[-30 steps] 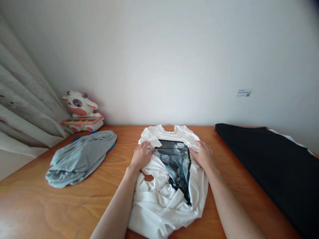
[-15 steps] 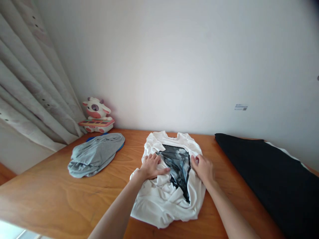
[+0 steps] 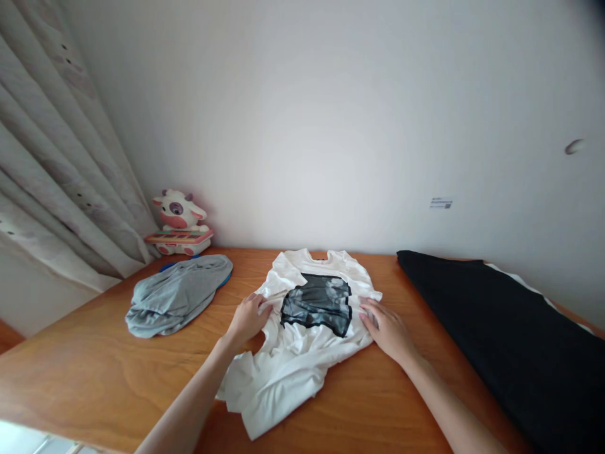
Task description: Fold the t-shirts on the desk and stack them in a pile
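A white shirt (image 3: 293,372) with a dark printed panel (image 3: 321,302) lies on the wooden table, its neckline toward the wall. Its lower part is creased and skewed toward the near left. At the shirt's left edge, my left hand (image 3: 249,320) pinches the white fabric between thumb and fingers. My right hand (image 3: 386,328) rests on the right edge beside the panel, thumb and fingers apart, touching the cloth.
A folded grey garment (image 3: 177,296) with blue cloth under it lies at the left. Behind it stands a cow toy (image 3: 179,224) with a keyboard, near the curtain (image 3: 61,151). Black cloth (image 3: 482,321) covers the table's right side.
My left hand has moved left with the shirt's edge, pulling it outward. The panel is spread wider, and the shirt's lower part has swung to the left. My right hand stays near the right edge.
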{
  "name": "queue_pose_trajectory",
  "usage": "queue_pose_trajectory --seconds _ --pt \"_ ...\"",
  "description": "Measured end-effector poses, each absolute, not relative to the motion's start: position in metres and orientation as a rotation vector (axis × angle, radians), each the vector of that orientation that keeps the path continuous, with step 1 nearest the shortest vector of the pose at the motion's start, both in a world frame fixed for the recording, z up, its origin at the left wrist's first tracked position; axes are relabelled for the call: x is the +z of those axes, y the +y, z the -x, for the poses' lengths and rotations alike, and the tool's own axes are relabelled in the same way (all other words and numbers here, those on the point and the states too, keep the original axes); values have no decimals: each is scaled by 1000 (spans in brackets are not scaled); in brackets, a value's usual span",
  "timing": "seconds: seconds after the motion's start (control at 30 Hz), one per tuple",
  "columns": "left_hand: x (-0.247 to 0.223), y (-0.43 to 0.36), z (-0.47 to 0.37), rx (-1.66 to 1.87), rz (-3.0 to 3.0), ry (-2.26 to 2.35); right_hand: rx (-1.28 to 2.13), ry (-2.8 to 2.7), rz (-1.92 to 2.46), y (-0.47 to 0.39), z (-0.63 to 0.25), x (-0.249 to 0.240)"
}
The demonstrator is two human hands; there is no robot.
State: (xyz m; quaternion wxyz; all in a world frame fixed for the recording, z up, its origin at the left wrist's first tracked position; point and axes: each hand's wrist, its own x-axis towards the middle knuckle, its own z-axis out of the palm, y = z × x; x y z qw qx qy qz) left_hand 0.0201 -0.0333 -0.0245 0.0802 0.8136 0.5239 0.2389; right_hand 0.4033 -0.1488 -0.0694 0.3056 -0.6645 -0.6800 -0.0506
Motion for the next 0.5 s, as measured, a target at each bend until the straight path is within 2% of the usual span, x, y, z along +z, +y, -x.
queue_pose_trajectory --seconds 0.2,0.37,0.5 --pt "-34 -28 -32 834 -2426 1489 -107 -1786 1781 -120 -423 -71" --pt "-14 -51 -32 1028 -2533 1262 -190 -1662 1795 -133 -418 -59" --pt "8 -77 -32 804 -2680 896 -68 -1798 1689 -154 -396 -46"
